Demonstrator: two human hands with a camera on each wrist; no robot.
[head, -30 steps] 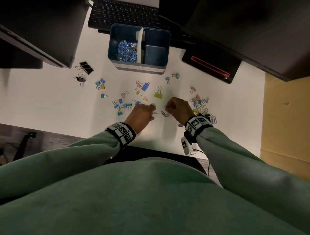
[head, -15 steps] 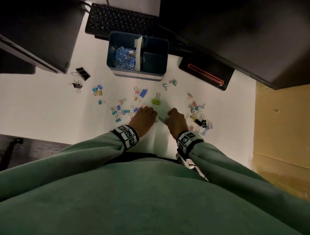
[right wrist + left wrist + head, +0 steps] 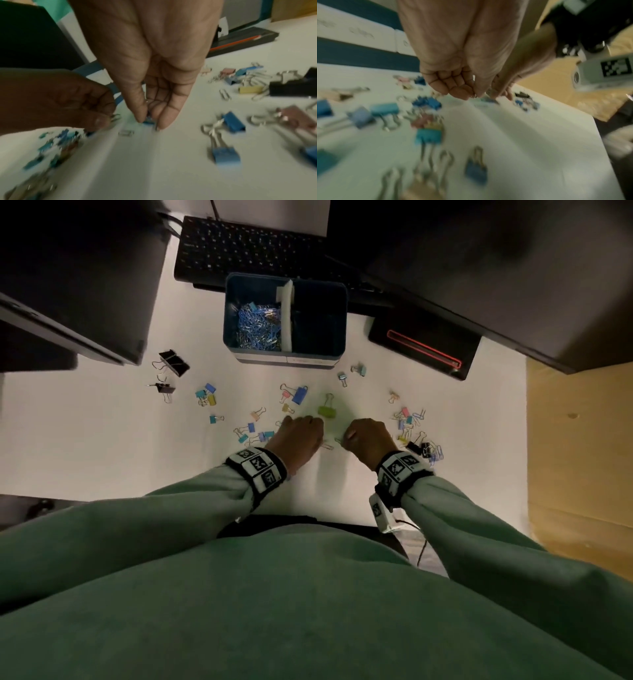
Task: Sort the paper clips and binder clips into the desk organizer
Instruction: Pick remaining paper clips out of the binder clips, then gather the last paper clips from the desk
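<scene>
Item: desk organizer [image 3: 253, 357], blue, two compartments w/ white divider [image 3: 286, 316]. Left compartment holds a heap of paper clips [image 3: 258, 326], mostly blue; right compartment looks bare, tho it's dark in there. It stands at the far side of the white desk [image 3: 85, 446], just in front of a black keyboard [image 3: 246, 248].

Item: binder clips, loose on desk between organizer and us. Incl. green binder clip [image 3: 326, 409], blue binder clip [image 3: 299, 395], two black binder clips [image 3: 173, 362] far left, mixed cluster [image 3: 416, 433] w/ paper clips at right.

Item: our left hand [image 3: 297, 438], fingers curled down to the desk; something small and metallic at the fingertips [image 3: 471, 94], too blurred to tell if gripped.

Item: our right hand [image 3: 366, 440], thumb and fingers pinched together on a small blue piece [image 3: 148, 121] w/ wire, prob. a paper clip, at desk level. One stray paper clip [image 3: 327, 446] lies between the hands.

Step in hand, as we judge it: picking up remaining paper clips near the desk's front edge. Binder clips not yet sorted.

Next move calls for: a firm pinch on thin wire, lift, carry to left compartment. Then binder clips to the right one.
</scene>
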